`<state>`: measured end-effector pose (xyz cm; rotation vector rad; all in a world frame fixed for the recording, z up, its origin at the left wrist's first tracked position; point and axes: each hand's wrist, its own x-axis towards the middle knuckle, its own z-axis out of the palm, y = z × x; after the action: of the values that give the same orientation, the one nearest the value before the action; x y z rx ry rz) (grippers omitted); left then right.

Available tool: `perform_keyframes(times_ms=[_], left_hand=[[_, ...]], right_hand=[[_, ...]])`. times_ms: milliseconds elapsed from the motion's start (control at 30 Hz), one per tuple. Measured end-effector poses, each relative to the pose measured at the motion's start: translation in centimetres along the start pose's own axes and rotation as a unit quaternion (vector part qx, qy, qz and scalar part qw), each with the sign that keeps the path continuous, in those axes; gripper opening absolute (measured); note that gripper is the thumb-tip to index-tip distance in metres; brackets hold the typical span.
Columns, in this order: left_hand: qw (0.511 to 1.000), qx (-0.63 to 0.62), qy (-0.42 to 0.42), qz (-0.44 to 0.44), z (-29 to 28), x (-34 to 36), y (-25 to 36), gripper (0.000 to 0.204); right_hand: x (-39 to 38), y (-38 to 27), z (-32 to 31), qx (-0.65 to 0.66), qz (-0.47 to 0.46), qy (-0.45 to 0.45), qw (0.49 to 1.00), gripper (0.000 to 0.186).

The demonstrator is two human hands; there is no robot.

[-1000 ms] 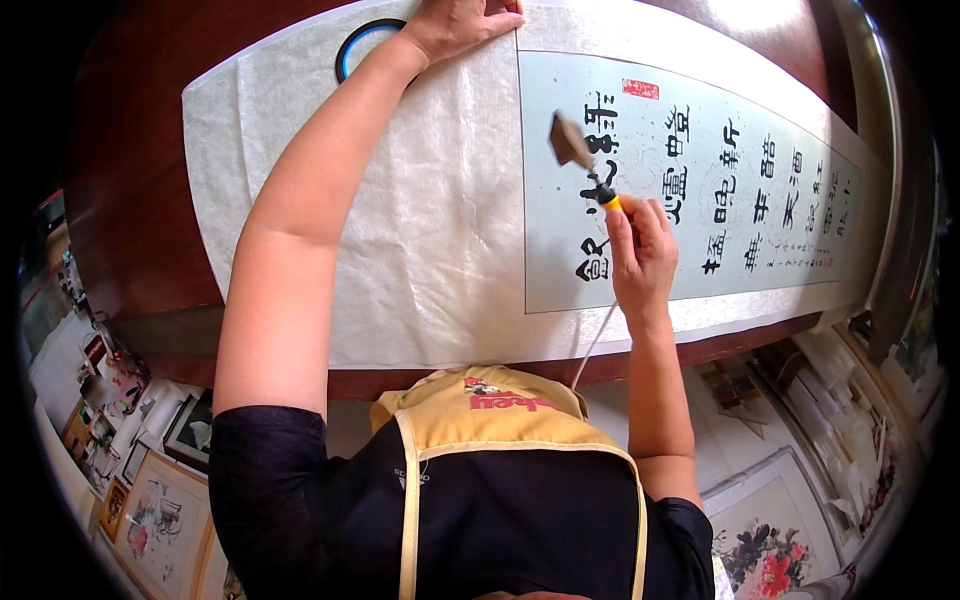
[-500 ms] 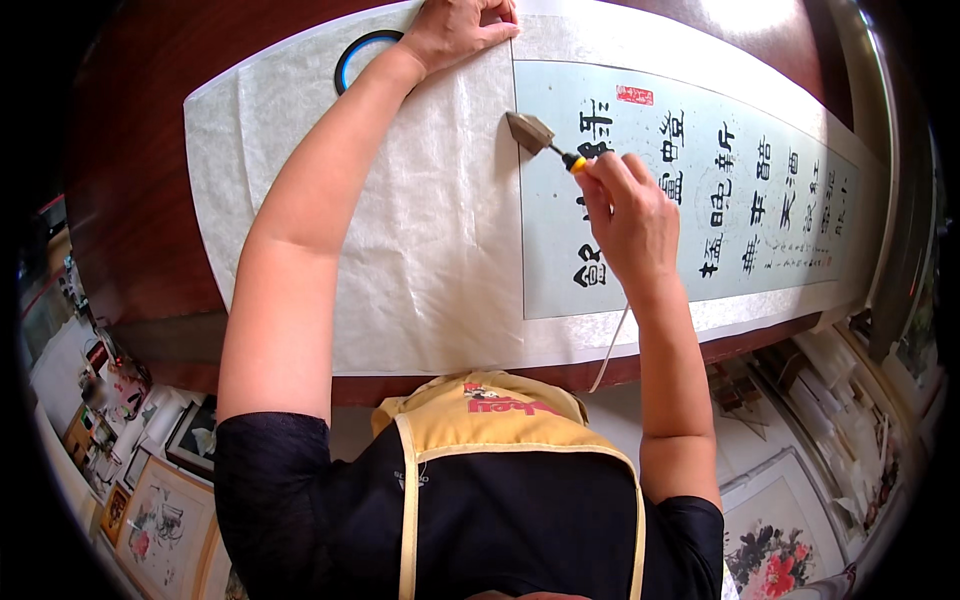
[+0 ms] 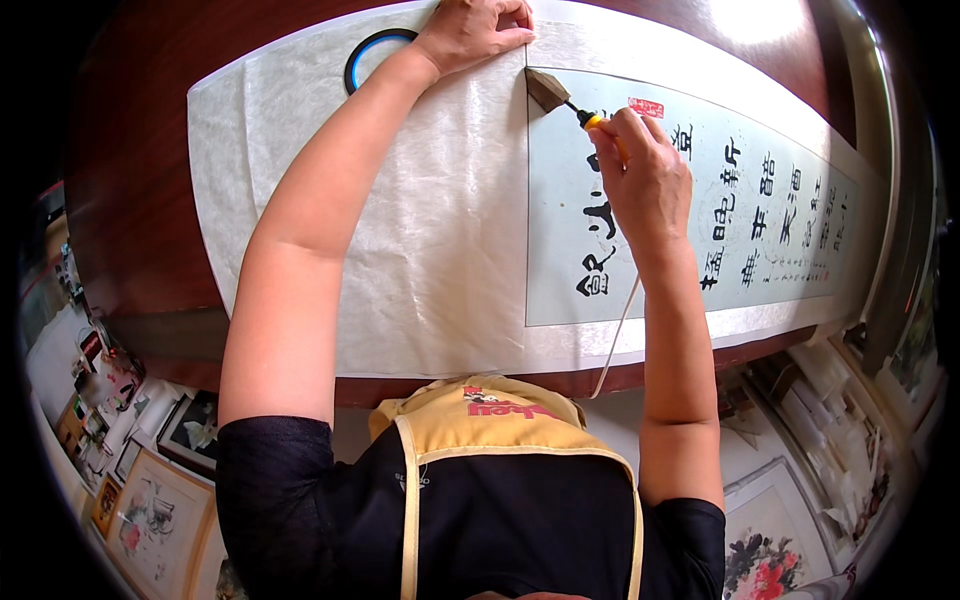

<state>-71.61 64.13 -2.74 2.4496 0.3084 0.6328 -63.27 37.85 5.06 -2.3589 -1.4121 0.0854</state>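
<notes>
My left hand (image 3: 480, 32) has its fingertips pinched at the edge of a crinkled white sheet (image 3: 255, 180), near the top of the blue-grey calligraphy panel (image 3: 560, 250) with black characters and a red seal. My right hand (image 3: 645, 170) grips the yellow-and-black handle of a small iron (image 3: 547, 92), whose flat pointed metal head lies at the panel's upper-left corner. A white cord (image 3: 615, 340) runs down from that hand past the table edge. A black ring-shaped object with a blue inner rim (image 3: 358, 60) sits beside my left forearm.
The dark red wooden table (image 3: 130, 220) surrounds the paper. Below it at left are piled items and framed paintings (image 3: 150, 520); at right lie white boards or rolls and a framed flower painting (image 3: 770, 540). Long dark bars (image 3: 900, 200) stand along the far right.
My right hand has moved the iron up and to the left, from over the characters to the panel's top-left corner. My left hand has shifted slightly right along the sheet's edge.
</notes>
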Motion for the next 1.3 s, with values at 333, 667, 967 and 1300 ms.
perform_keyframes(times_ms=[333, 667, 967, 1300], left_hand=[[1.0, 0.001, -0.016, -0.014, 0.0, 0.0, 0.1, 0.015], [1.0, 0.002, -0.012, -0.017, 0.1, -0.1, 0.0, 0.014], [0.987, -0.135, -0.008, -0.083, -1.1, -2.0, 1.5, 0.013], [0.967, 0.035, 0.106, -0.229, -7.4, -11.9, 4.9, 0.024]], right_hand=[[0.1, -0.1, 0.0, -0.003, -0.002, -0.001, 1.0, 0.019], [2.0, -1.8, -1.9, -0.039, 0.019, -0.063, 0.997, 0.017], [4.6, -3.7, -3.6, -0.104, 0.008, -0.116, 0.988, 0.012], [-1.1, -1.9, -0.5, 0.029, 0.017, -0.025, 0.999, 0.019]])
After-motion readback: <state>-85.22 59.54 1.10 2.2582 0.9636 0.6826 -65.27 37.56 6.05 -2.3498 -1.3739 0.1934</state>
